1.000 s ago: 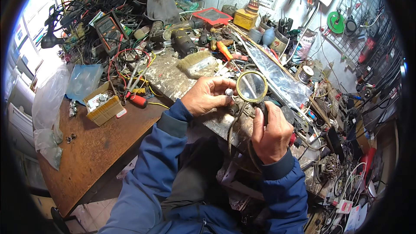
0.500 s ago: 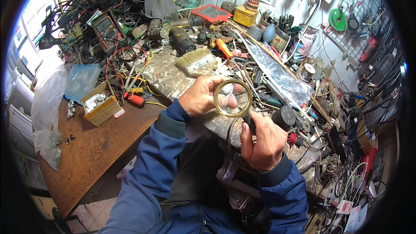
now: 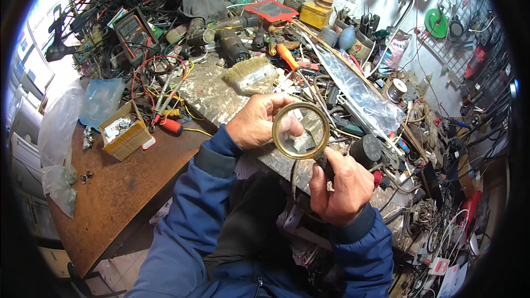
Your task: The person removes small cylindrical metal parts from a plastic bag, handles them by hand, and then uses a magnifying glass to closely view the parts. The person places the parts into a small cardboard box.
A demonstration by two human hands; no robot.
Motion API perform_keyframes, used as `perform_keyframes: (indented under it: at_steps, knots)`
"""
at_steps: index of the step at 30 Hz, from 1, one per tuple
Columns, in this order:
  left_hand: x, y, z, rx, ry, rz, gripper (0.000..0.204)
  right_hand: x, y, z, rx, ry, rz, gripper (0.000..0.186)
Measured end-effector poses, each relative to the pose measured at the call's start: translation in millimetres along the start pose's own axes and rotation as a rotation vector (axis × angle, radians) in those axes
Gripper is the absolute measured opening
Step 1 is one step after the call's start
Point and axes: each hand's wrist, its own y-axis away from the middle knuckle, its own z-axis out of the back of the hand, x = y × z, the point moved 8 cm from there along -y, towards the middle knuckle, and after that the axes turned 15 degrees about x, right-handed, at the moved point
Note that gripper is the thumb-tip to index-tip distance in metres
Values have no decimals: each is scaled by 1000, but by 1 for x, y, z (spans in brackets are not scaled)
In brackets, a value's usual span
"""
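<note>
My right hand (image 3: 343,186) grips the dark handle of a round magnifying glass (image 3: 307,139) with a brass-coloured rim. Its lens stands tilted in front of the fingertips of my left hand (image 3: 258,121). Those fingers are closed in a pinch; a small whitish bit shows beside them through the lens, too unclear to name. Behind my left hand a wide bristle brush (image 3: 253,79) lies on the worn, stained bench (image 3: 212,91). A dark cylindrical knob-like part (image 3: 365,150) sits just beyond my right hand.
On the brown table (image 3: 118,196) at left stand a small cardboard box (image 3: 126,137) and red-handled test probes (image 3: 170,126). A multimeter (image 3: 133,34) leans by piled black cables. An orange-handled screwdriver (image 3: 287,56), a solder spool (image 3: 395,89) and a yellow block (image 3: 316,15) crowd the back.
The magnifying glass and my right hand have shifted slightly right and down, away from the left fingertips. The left hand keeps its pinch; the white piece shows less clearly through the lens.
</note>
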Motion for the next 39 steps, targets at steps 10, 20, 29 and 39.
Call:
perform_keyframes:
  at_steps: [10,20,29,39]
  knots:
    - [-11,-1,-6,-37,-18,2,40,0,1,2,22,1,-14,33]
    - [-9,0,-3,-43,-25,17,42,1,-1,2,12,0,33,36]
    - [-14,1,-6,-38,-34,17,42,1,-2,3,17,9,10,37]
    - [-16,0,-6,-45,-69,23,42,2,-1,3,18,23,10,36]
